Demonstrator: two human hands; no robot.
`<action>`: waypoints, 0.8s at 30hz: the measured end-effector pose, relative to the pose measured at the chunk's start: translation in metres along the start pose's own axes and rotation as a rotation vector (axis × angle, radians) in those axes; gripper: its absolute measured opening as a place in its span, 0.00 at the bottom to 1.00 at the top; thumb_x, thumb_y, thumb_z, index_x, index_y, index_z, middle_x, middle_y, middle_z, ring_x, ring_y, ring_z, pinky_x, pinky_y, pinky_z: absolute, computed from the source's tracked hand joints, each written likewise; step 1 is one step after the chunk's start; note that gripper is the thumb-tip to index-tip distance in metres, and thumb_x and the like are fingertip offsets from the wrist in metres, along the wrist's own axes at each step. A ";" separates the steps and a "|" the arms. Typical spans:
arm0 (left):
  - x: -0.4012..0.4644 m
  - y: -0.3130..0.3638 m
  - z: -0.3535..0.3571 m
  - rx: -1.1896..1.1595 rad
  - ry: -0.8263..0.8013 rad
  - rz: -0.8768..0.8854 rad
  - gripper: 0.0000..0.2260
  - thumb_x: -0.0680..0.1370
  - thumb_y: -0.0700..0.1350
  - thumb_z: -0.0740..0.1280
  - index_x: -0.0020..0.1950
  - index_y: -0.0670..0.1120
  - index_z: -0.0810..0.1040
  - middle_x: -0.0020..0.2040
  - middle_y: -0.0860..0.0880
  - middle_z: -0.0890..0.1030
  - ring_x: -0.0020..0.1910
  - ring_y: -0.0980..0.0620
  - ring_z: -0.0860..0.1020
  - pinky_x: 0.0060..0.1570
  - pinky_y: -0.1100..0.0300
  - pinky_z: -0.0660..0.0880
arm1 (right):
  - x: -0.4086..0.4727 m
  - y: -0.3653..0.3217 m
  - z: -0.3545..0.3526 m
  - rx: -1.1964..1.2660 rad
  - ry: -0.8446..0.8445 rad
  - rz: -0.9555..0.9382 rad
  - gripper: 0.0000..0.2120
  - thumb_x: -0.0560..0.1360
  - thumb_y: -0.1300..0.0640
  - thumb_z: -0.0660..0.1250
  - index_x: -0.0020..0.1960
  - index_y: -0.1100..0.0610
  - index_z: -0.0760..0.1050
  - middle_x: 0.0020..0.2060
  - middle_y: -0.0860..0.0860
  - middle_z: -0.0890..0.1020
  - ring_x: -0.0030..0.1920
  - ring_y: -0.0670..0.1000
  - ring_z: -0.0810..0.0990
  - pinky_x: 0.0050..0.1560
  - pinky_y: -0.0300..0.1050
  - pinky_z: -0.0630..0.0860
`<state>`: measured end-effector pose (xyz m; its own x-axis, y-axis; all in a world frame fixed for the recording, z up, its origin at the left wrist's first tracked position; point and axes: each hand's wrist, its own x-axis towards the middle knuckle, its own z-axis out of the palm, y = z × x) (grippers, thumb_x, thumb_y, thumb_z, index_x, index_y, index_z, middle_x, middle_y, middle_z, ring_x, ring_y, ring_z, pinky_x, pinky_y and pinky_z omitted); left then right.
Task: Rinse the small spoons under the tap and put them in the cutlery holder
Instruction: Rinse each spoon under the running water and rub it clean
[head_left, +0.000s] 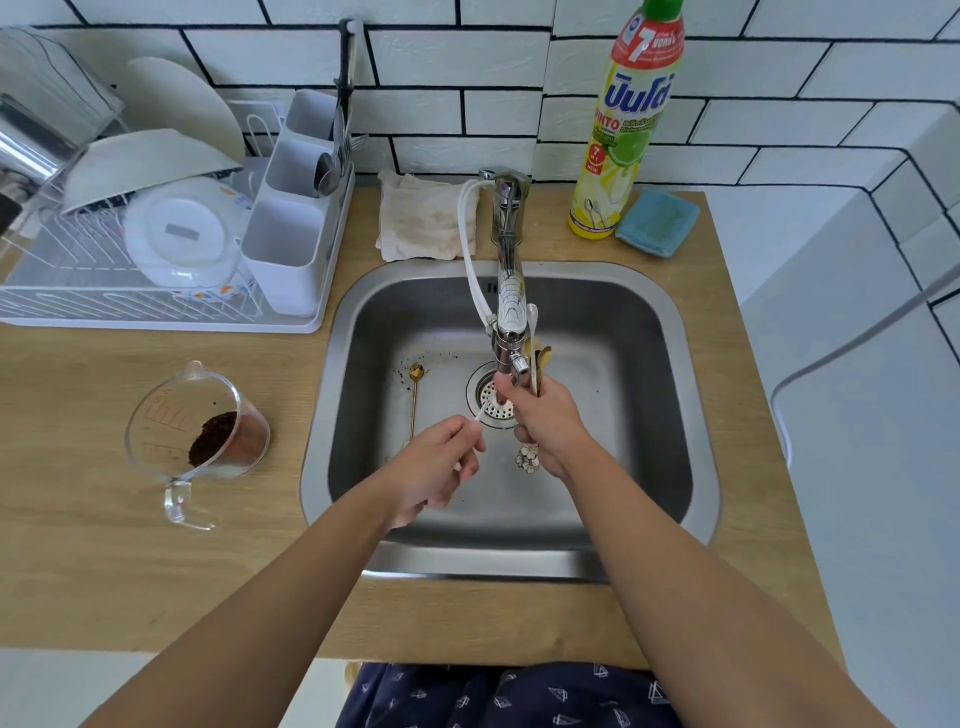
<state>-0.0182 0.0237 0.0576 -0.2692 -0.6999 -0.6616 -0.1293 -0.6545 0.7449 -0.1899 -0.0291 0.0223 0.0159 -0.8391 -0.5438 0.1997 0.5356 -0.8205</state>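
Observation:
My right hand (543, 423) grips a bunch of small spoons (536, 358) upright beside the tap spout (506, 317), their bowls pointing up and a flower-shaped handle end (528, 458) showing below my palm. My left hand (439, 470) pinches a thin white spoon (478, 414) whose tip points toward the drain (491, 402). Another gold spoon (414, 395) lies on the sink floor at the left, with dark specks around its bowl. The white cutlery holder (291, 218) stands at the dish rack's right end, with some cutlery in its back compartments.
A dish rack (130, 280) with bowls and plates sits left of the sink (649, 364). A clear measuring jug (200, 441) with brown grounds stands on the wooden counter. A cloth (421, 218), dish soap bottle (623, 130) and blue sponge (657, 221) sit behind the sink.

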 end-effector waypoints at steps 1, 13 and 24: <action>0.001 0.000 0.002 0.096 0.042 0.024 0.15 0.84 0.55 0.58 0.49 0.45 0.74 0.31 0.50 0.72 0.22 0.54 0.60 0.22 0.62 0.57 | 0.001 0.000 0.000 -0.017 0.030 0.000 0.05 0.79 0.55 0.72 0.48 0.55 0.78 0.35 0.48 0.80 0.24 0.44 0.61 0.24 0.38 0.59; 0.003 0.009 0.010 0.198 0.110 0.036 0.14 0.85 0.53 0.56 0.49 0.44 0.73 0.29 0.50 0.70 0.23 0.55 0.61 0.22 0.63 0.56 | 0.009 0.003 0.002 -0.185 0.070 -0.128 0.02 0.79 0.54 0.70 0.49 0.47 0.78 0.33 0.42 0.82 0.25 0.39 0.72 0.27 0.34 0.66; -0.002 0.007 0.012 0.060 0.050 -0.018 0.13 0.86 0.51 0.56 0.48 0.44 0.71 0.28 0.50 0.70 0.23 0.54 0.59 0.21 0.64 0.54 | 0.005 0.007 0.004 -0.230 0.023 -0.103 0.06 0.81 0.49 0.67 0.49 0.51 0.79 0.38 0.47 0.87 0.25 0.42 0.68 0.24 0.38 0.63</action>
<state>-0.0298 0.0238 0.0652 -0.2188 -0.7026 -0.6771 -0.1913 -0.6496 0.7358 -0.1846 -0.0302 0.0148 -0.0156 -0.8892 -0.4572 -0.0294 0.4574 -0.8888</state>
